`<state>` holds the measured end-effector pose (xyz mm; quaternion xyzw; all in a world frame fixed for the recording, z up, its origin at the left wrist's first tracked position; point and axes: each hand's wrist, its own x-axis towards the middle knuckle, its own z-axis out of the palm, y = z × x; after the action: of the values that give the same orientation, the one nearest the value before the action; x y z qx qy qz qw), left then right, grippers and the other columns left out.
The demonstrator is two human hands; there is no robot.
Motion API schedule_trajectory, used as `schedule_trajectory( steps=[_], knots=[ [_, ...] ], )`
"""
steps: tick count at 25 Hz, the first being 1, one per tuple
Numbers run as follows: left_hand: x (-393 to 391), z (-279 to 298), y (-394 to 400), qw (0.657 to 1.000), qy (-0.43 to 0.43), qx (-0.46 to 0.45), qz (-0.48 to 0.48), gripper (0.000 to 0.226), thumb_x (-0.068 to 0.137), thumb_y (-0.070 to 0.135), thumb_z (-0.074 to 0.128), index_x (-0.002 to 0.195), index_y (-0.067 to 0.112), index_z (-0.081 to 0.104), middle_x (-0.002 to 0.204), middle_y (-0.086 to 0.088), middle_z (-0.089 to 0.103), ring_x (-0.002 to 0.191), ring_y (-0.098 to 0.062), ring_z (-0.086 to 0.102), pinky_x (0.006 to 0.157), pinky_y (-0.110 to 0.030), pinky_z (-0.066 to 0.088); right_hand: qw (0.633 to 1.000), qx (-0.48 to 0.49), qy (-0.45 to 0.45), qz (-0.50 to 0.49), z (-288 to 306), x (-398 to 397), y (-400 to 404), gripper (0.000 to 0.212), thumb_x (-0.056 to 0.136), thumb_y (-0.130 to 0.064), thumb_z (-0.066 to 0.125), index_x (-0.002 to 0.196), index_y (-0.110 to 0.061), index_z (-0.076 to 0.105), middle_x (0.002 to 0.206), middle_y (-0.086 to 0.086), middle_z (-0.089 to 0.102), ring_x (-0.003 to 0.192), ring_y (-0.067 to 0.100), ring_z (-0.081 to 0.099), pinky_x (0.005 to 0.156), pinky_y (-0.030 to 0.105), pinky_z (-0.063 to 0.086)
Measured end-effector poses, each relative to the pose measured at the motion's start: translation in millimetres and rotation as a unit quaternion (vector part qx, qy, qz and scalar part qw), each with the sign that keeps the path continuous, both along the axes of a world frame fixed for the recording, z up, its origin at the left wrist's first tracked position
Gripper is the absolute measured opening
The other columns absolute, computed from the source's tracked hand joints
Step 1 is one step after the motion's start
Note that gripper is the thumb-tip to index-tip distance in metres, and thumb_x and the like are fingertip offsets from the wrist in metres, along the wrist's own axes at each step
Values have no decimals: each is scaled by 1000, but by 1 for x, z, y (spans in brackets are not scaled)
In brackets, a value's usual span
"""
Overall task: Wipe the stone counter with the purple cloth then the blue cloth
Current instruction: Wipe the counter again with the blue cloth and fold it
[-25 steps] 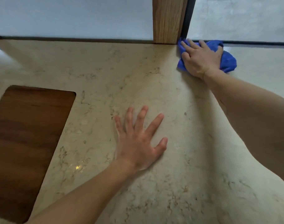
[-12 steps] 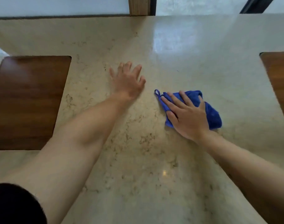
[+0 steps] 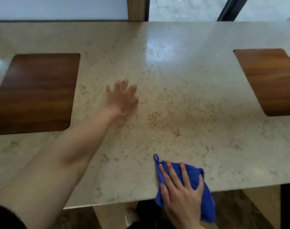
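The blue cloth (image 3: 197,182) is lying at the near edge of the stone desk (image 3: 182,113), partly overhanging. The right hand (image 3: 182,195) is pressing it flat-fingered; the left hand (image 3: 122,98) is resting released. No purple cloth is showing, so probably the second wiping is nearly finishing.

The counter (image 3: 182,100) is showing a pale cream stone, mottled with tan and brownish veins and specks, glaring white where light is reflecting near the far edge. Two panels set into it, the left panel (image 3: 37,93) and the right panel (image 3: 269,80), are showing dark reddish-brown wood grain. The cloth (image 3: 193,177) is showing a solid, bright royal blue.
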<state>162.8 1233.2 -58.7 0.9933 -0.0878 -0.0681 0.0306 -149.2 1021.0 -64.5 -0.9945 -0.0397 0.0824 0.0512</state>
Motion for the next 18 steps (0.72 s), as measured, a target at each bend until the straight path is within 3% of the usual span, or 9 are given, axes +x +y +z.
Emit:
schedule_trajectory(
  steps=[6,13,18],
  knots=[
    [43,-5,34,1000,-25,13,11,57,93,56,34,146,34,29,161,-6,19,146,-32,17,110,-66,21,999,24,-30,-10,-5,120,49,50,101,-44,30,149,-38,39,156,-17,35,144,24,36,109,71,19],
    [148,-5,76,999,-8,5,32,64,93,65,36,151,41,23,164,-1,9,151,-32,3,116,-66,9,995,-3,-77,-60,-17,302,50,52,102,-44,19,153,-41,27,159,-21,27,148,21,28,109,70,13],
    [165,-18,92,998,-29,-32,50,68,83,73,29,146,46,28,160,3,18,149,-30,7,116,-64,7,996,10,-56,-70,-13,505,33,53,101,-41,12,154,-46,9,163,-24,9,152,17,9,110,69,8]
  ],
)
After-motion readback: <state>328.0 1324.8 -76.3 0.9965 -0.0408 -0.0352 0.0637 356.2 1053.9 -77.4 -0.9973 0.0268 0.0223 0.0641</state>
